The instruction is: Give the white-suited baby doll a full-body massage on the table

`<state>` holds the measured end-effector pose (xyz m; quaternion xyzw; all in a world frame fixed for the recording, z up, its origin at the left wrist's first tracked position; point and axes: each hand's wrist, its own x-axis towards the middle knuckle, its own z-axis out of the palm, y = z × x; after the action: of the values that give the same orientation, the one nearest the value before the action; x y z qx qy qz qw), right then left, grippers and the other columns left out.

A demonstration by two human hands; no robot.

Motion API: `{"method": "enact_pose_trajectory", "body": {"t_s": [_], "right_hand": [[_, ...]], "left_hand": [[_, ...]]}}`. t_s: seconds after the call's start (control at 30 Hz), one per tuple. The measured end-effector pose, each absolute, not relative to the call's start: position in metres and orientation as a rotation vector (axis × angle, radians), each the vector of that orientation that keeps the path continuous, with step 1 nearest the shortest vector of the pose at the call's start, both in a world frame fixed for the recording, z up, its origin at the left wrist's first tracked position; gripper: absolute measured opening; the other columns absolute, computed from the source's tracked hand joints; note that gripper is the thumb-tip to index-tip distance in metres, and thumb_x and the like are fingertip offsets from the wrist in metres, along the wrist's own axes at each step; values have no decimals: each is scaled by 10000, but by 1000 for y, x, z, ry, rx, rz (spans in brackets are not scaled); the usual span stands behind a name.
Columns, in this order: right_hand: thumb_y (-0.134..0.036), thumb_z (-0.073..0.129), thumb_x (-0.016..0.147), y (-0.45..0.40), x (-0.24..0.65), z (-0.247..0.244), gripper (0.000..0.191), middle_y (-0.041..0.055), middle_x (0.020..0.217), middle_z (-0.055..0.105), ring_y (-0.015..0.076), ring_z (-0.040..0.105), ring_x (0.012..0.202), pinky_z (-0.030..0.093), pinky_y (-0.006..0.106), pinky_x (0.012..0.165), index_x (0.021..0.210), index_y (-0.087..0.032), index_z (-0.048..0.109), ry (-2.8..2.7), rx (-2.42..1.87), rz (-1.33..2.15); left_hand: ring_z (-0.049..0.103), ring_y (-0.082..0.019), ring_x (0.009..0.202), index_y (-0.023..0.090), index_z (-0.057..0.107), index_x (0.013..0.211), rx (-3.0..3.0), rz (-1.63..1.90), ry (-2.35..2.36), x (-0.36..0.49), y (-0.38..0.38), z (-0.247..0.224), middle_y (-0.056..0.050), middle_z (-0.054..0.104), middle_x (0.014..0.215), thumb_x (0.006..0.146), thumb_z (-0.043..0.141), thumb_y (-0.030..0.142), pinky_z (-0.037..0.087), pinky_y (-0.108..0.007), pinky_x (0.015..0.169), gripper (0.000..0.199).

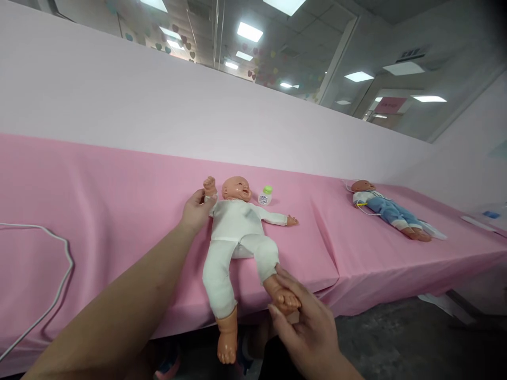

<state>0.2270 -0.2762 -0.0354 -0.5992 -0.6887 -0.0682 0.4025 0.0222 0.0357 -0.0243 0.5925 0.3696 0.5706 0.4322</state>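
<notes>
A baby doll (237, 221) with a white cloth body lies on its back on the pink-covered table, its legs reaching past the front edge. My left hand (197, 210) is closed around the doll's raised arm, near the wrist on the left side. Lower down, my right hand (307, 316) grips the doll's foot on the right side, thumb below and fingers along the ankle. The doll's other leg hangs free over the edge. Close to its head stands a small white bottle (265, 196) with a green cap.
A second doll (390, 207) in blue trousers lies farther right, with thin tubing about it. A white cable (65, 253) curves over the pink cloth (130, 184) at left. Behind the table rises a white wall (158, 100) with glass above. A blue object (491, 215) sits at far right.
</notes>
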Motion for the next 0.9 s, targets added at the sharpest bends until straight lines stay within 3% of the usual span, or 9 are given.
{"method": "enact_pose_trajectory", "body": {"t_s": [0.1,0.2,0.37,0.43,0.53,0.63,0.73,0.8,0.9], "right_hand": [[-340,697,934,-253,224,-20,533,55,1434,664,265,698,1240,623,390,1028,1447,-303,556,-1662,-1536,-57],[-353,681,939,-221,221,-16,492,65,1441,659,265,689,1255,605,406,1056,1418,-276,596,-1582,-1493,30],[-379,668,929,-173,218,-24,503,104,1399,686,282,723,1184,636,428,987,1404,-219,622,-1510,-1503,89],[-370,665,928,-164,218,-27,500,107,1411,678,281,714,1204,627,431,999,1402,-217,624,-1513,-1481,94],[-360,681,919,-164,220,-27,511,103,1415,676,278,701,1231,622,424,1008,1410,-230,622,-1521,-1435,137],[-383,695,929,-183,226,-24,523,96,1442,657,279,693,1247,647,405,966,1427,-252,609,-1526,-1442,181],[-390,698,946,-214,233,-24,517,94,1460,642,283,672,1282,637,412,998,1437,-267,596,-1567,-1448,135],[-374,701,950,-238,237,-28,523,91,1456,646,289,660,1298,612,433,1046,1450,-278,582,-1628,-1460,102],[-348,708,943,-271,240,-40,536,82,1434,663,303,679,1268,621,454,1034,1459,-303,570,-1724,-1532,71]], "left_hand": [[707,-278,1082,276,738,1249,1826,1281,918,24,28,-23,-44,762,1208,872,710,524,560,-376,918,451],[585,-306,1349,330,725,1331,2202,1153,899,27,24,-23,-18,688,1404,904,675,517,435,-437,1159,468],[459,-288,1478,335,670,1413,2419,1046,1021,31,26,-29,-11,614,1499,944,610,501,256,-464,1284,501],[449,-279,1486,342,663,1416,2388,1037,1031,31,25,-30,-6,591,1524,942,615,472,266,-449,1279,494],[542,-281,1404,355,630,1443,2209,1099,1053,29,22,-27,-13,615,1499,948,606,463,401,-422,1189,507],[706,-286,1121,325,615,1437,1902,1208,1117,24,23,-25,-46,758,1240,972,561,514,539,-402,977,504],[718,-300,956,249,689,1218,1615,1308,1282,18,32,-27,-81,772,1023,967,552,530,547,-399,844,401],[708,-322,953,227,668,1102,1441,1337,1410,15,39,-30,-119,750,1041,954,564,519,539,-413,808,343],[705,-348,930,228,610,1087,1263,1325,1479,14,46,-33,-150,726,1066,930,590,507,536,-437,762,321]]}}
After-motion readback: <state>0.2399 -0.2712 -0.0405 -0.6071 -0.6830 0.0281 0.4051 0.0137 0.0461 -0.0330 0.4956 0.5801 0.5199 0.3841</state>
